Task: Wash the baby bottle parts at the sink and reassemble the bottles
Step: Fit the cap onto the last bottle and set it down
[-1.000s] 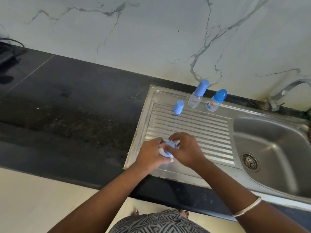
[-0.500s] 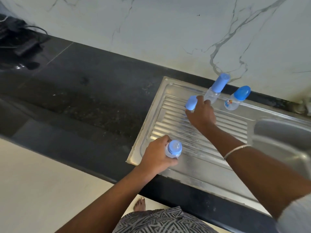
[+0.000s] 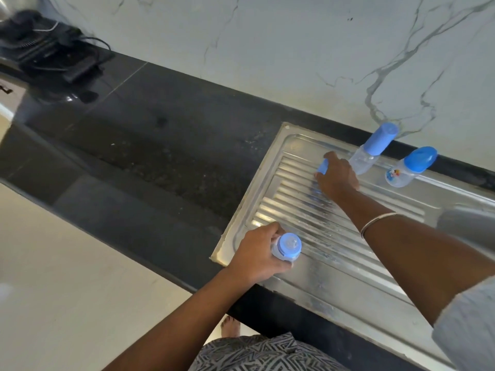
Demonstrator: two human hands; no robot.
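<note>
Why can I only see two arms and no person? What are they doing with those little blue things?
The camera sits on the person's head and looks down, so you see only their arms, as if through their eyes. They stand at a metal draining board beside a sink. The left hand holds a small baby bottle that has its teat on but no cap. The right hand reaches forward and has its grip on a blue cap, probably meant for that bottle. Two more bottles stand at the back, already capped: a tall one and a short one with a picture. A dark counter runs off to the left.
</note>
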